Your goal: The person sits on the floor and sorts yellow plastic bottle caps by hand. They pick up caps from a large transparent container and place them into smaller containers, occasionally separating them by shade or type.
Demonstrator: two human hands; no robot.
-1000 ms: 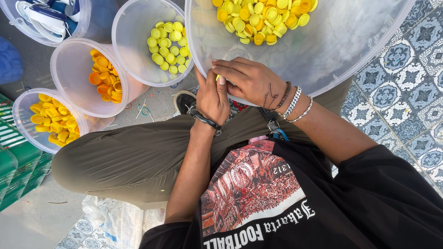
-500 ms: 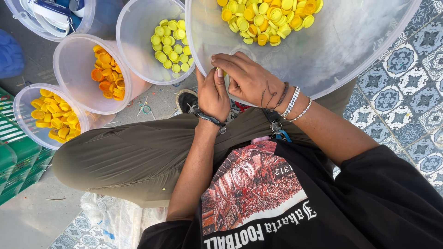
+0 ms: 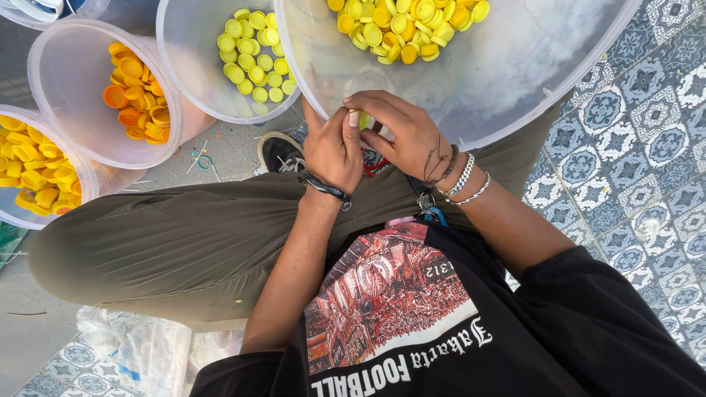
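Both hands pinch one small yellow-green plastic bottle cap between them: the left hand closes on it from nine o'clock, the right hand from three. At twelve o'clock sits a large translucent plastic tub of yellow caps; at ten, a smaller translucent bucket of lime caps.
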